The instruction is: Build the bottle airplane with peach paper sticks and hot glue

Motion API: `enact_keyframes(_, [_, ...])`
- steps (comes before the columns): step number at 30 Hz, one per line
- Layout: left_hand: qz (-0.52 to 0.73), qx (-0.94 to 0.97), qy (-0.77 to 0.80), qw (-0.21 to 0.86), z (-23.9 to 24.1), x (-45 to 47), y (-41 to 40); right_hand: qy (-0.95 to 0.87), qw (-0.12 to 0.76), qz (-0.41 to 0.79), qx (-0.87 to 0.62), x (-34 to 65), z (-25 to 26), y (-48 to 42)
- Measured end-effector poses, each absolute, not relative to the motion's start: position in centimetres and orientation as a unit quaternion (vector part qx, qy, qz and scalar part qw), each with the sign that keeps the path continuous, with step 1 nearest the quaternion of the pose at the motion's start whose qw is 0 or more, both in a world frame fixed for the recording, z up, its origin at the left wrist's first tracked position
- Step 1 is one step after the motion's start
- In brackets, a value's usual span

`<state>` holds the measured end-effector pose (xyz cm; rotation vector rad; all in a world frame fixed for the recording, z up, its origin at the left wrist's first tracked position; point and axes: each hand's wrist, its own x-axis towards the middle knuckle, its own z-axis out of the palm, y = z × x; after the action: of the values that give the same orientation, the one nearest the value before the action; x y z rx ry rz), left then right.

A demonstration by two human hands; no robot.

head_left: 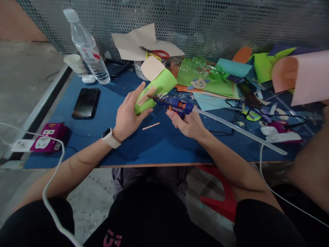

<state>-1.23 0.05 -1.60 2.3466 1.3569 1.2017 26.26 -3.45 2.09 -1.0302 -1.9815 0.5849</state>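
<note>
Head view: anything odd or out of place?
Nothing spilled or broken. A long glue stick juts far out behind the glue gun in the right hand. One wooden stick lies loose near the green paper tube in the left hand.

A blue tabletop [159, 147] with a bare wooden front edge stands against a perforated metal screen. At its far left corner stand a clear water bottle [87, 48] and a white paper cup [75, 63], with a small white case [88, 79] just beside them. A black phone [86, 102] lies face up nearer the front. A magenta box [48, 137] sits at the left edge. A short wooden stick [150, 126] lies alone near the middle. The right half is heaped with coloured paper sheets [226, 87] and scraps. A green plastic bottle [203, 67] lies on its side there, and a magenta and white glue gun [280, 132] rests near the front right.
</note>
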Motion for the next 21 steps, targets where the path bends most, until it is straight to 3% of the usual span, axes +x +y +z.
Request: enact_keyframes(21, [0.391, 0.791, 0.46, 0.1, -1.18, -1.13, -0.17, -0.789, 0.391, 0.247, -0.405, 26.19, 1.14, -3.22])
